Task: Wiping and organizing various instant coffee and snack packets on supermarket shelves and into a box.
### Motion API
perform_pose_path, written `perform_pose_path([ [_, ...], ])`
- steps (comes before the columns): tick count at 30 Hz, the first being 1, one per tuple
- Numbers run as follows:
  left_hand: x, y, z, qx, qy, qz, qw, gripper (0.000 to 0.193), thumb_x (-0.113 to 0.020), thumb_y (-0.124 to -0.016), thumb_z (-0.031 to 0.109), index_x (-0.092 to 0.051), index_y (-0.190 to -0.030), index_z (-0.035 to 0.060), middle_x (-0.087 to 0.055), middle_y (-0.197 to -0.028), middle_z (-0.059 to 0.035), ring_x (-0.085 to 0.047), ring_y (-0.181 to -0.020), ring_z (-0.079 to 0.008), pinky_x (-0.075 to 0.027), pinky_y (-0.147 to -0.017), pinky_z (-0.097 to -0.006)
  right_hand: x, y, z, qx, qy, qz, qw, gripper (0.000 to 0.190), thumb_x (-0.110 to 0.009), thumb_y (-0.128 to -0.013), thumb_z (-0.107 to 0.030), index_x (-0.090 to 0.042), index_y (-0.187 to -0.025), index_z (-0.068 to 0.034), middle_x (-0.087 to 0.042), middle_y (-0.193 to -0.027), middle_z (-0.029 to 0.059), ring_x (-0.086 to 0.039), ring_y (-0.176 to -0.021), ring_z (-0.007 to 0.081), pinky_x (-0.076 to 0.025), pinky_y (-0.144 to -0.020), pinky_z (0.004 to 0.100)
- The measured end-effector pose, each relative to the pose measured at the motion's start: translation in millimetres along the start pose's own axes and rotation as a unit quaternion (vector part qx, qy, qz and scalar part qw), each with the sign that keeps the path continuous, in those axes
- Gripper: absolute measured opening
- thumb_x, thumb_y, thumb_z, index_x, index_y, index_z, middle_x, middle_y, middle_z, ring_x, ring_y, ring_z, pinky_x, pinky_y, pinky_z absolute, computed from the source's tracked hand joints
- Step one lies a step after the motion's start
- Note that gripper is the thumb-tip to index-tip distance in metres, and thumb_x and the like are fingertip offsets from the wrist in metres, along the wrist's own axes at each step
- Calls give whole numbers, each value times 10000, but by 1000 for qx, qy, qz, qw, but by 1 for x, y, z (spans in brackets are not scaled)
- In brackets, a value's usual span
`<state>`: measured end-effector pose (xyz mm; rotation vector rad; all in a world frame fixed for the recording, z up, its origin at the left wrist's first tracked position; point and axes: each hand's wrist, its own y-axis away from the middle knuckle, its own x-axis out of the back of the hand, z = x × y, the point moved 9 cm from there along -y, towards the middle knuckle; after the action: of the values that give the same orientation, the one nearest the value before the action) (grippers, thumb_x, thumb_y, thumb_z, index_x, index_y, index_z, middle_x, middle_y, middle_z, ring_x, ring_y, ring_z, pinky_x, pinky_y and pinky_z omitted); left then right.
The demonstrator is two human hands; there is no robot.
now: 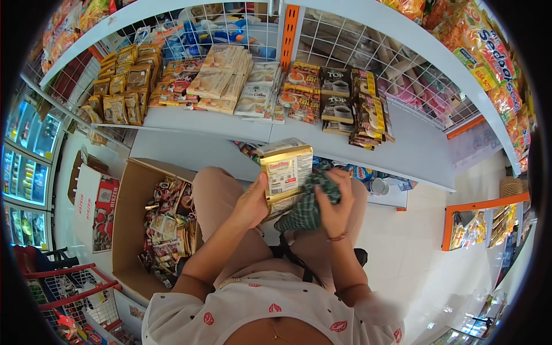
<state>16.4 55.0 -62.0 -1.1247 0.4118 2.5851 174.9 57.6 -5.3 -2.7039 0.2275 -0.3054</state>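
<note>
My left hand grips a bundle of gold-edged coffee sachets in front of my knees, tilted so its printed faces show. Bunched in my right hand is a dark green checked cloth, which lies against the bundle's right side. The fingers of that hand curl around the cloth, and part of the bundle is hidden behind it. Beyond my hands, rows of stacked drink sachets stand on a white metal shelf: black coffee packs, white coffee packs, cream packs and gold-brown packs.
At my left stands an open cardboard box holding many loose sachets. A white-and-red carton is beyond it, near a red-rimmed wire cart. Snack bags line the upper shelf. A lower shelf runs before my knees.
</note>
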Motion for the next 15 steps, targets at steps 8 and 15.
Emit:
perform_pose_path([
  [8,-20,-2,22,17,80,-20,996,517,-325,-924,399,-294,-1312,59,-387,-1308,-115,-411,-1181,-242,-354,-971,-407,-19,22,26,-87,-142,-171,971,355,-666,-676,32,-540,-1008,26,-567,-983,83,-530,-910,153,-409,-806,266],
  [15,2,3,4,-76,-211,-138,965,507,-504,-878,203,-302,-1299,7,-443,-1243,-85,-437,-1127,-169,-366,-940,-336,-20,12,20,-185,-262,-65,945,150,-599,-740,43,-578,-888,38,-623,-777,37,-567,-669,71,-448,-619,198],
])
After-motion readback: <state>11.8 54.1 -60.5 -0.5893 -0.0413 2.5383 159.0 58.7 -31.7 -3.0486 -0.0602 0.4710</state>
